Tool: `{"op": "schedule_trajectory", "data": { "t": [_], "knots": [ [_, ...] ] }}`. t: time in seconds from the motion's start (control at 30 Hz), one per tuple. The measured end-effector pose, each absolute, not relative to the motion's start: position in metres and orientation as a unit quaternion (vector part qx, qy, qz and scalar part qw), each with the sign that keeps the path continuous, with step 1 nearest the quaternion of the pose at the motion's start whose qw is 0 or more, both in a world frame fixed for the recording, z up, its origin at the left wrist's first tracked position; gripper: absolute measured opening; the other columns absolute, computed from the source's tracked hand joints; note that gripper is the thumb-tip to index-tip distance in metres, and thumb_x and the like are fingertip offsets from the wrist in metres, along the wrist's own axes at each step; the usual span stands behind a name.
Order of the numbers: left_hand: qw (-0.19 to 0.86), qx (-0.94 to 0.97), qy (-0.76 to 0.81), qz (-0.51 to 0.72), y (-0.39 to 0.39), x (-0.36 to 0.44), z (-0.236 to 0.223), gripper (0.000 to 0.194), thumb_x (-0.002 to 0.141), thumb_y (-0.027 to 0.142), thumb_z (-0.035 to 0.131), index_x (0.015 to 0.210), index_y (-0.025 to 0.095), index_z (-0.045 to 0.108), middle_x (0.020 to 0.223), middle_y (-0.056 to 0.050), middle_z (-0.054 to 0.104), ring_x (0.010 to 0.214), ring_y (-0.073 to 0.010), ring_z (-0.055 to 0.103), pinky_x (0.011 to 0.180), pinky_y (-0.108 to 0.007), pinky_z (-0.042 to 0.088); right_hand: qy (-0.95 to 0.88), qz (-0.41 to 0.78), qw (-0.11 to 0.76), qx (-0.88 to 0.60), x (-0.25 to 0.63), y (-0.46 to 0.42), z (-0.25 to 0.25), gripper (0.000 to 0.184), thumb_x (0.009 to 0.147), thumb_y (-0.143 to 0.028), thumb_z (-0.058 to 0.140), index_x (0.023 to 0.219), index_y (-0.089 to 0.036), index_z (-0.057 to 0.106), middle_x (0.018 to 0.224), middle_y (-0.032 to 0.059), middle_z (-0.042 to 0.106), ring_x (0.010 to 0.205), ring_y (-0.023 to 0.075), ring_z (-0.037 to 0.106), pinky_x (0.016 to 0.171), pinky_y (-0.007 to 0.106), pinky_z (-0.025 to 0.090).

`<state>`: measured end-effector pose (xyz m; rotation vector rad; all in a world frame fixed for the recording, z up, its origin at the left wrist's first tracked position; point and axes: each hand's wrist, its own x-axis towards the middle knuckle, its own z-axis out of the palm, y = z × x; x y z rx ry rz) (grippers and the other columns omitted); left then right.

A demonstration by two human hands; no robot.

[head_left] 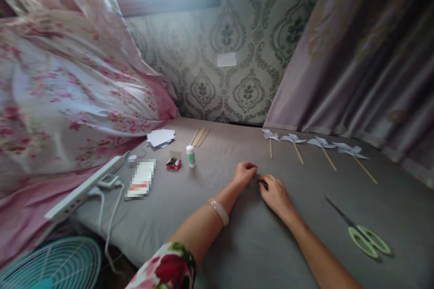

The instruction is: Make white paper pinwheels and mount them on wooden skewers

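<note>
My left hand [244, 174] rests on the grey bed sheet [244, 244] with its fingers curled down, a pale bangle on the wrist. My right hand [275, 195] lies just to its right, fingers bent and pinched at something small and dark that I cannot make out. The two hands almost touch. Beyond them, several white paper pinwheels on wooden sticks [317, 146] lie in a row. Green-handled scissors [361, 235] lie to the right of my right arm.
A glue bottle [191, 156], a small red box [173, 163], a stack of white paper [161, 137], loose wooden sticks [200, 136] and a power strip [84, 189] lie at the left. A floral quilt [61, 86] is heaped left; a fan [50, 264] stands below.
</note>
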<state>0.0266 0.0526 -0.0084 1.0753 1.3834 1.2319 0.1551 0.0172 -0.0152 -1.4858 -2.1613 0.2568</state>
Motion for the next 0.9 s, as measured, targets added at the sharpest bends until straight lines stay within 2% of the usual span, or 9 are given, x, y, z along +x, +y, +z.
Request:
{"op": "schedule_trajectory", "data": {
  "t": [0.2, 0.37, 0.47, 0.53, 0.63, 0.7, 0.77, 0.9],
  "knots": [
    [0.489, 0.516, 0.565, 0.419, 0.033, 0.021, 0.013, 0.009, 0.069, 0.008, 0.064, 0.072, 0.009, 0.073, 0.063, -0.004, 0.065, 0.061, -0.0129, 0.055, 0.065, -0.025, 0.044, -0.812, 0.017, 0.31, -0.495, 0.161, 0.02, -0.042, 0.026, 0.085, -0.017, 0.04, 0.091, -0.016, 0.065, 0.094, 0.0124, 0.067, 0.089, 0.0247, 0.06, 0.083, 0.037, 0.046],
    [0.539, 0.708, 0.359, 0.28, -0.021, -0.022, 0.082, 0.016, 0.077, 0.019, 0.065, 0.091, 0.015, 0.073, 0.084, -0.003, 0.07, 0.079, -0.0145, 0.062, 0.074, -0.022, 0.047, -0.807, 0.003, 0.321, -0.496, 0.16, 0.019, -0.044, 0.025, 0.082, -0.016, 0.04, 0.087, -0.018, 0.064, 0.091, 0.0116, 0.067, 0.083, 0.0242, 0.06, 0.08, 0.037, 0.046],
    [0.562, 0.694, 0.382, 0.237, -0.053, -0.061, 0.125, 0.013, 0.076, 0.018, 0.067, 0.088, 0.016, 0.074, 0.084, -0.005, 0.071, 0.082, -0.0168, 0.063, 0.077, -0.024, 0.047, -0.803, 0.004, 0.335, -0.493, 0.16, 0.018, -0.044, 0.024, 0.085, -0.021, 0.04, 0.085, -0.018, 0.064, 0.093, 0.0111, 0.068, 0.084, 0.0241, 0.06, 0.08, 0.037, 0.046],
    [0.574, 0.64, 0.443, 0.256, -0.068, -0.089, 0.141, 0.008, 0.074, 0.018, 0.071, 0.08, 0.015, 0.074, 0.08, -0.005, 0.07, 0.081, -0.0182, 0.063, 0.077, -0.025, 0.047, -0.803, 0.005, 0.338, -0.491, 0.16, 0.019, -0.046, 0.025, 0.086, -0.023, 0.039, 0.086, -0.018, 0.064, 0.093, 0.0108, 0.068, 0.085, 0.0243, 0.06, 0.08, 0.037, 0.046],
    [0.569, 0.536, 0.517, 0.348, -0.074, -0.136, 0.141, 0.002, 0.071, 0.014, 0.072, 0.073, 0.013, 0.073, 0.074, -0.007, 0.069, 0.077, -0.0178, 0.062, 0.071, -0.023, 0.047, -0.807, 0.007, 0.336, -0.487, 0.162, 0.02, -0.049, 0.025, 0.086, -0.025, 0.039, 0.087, -0.019, 0.063, 0.093, 0.0101, 0.067, 0.086, 0.0247, 0.06, 0.081, 0.038, 0.046],
    [0.528, 0.499, 0.544, 0.42, -0.069, -0.172, 0.129, 0.008, 0.072, 0.019, 0.073, 0.075, 0.012, 0.073, 0.072, -0.008, 0.069, 0.07, -0.0155, 0.061, 0.065, -0.022, 0.046, -0.808, 0.009, 0.336, -0.483, 0.163, 0.021, -0.05, 0.025, 0.086, -0.025, 0.039, 0.088, -0.019, 0.063, 0.094, 0.0099, 0.067, 0.086, 0.0249, 0.06, 0.081, 0.038, 0.046],
    [0.435, 0.505, 0.568, 0.483, -0.06, -0.21, 0.114, 0.019, 0.074, 0.03, 0.071, 0.078, 0.011, 0.072, 0.074, -0.009, 0.07, 0.065, -0.0142, 0.06, 0.062, -0.022, 0.047, -0.808, 0.008, 0.337, -0.483, 0.163, 0.02, -0.051, 0.026, 0.086, -0.027, 0.039, 0.088, -0.019, 0.063, 0.094, 0.0099, 0.067, 0.087, 0.0251, 0.06, 0.081, 0.038, 0.046],
    [0.173, 0.433, 0.73, 0.5, -0.042, -0.279, 0.09, 0.028, 0.071, 0.037, 0.069, 0.079, 0.01, 0.07, 0.072, -0.009, 0.07, 0.062, -0.0151, 0.061, 0.06, -0.024, 0.049, -0.802, 0.004, 0.345, -0.488, 0.162, 0.019, -0.051, 0.026, 0.086, -0.027, 0.038, 0.087, -0.02, 0.063, 0.094, 0.0106, 0.067, 0.086, 0.0255, 0.06, 0.08, 0.039, 0.046]
  ]
}}
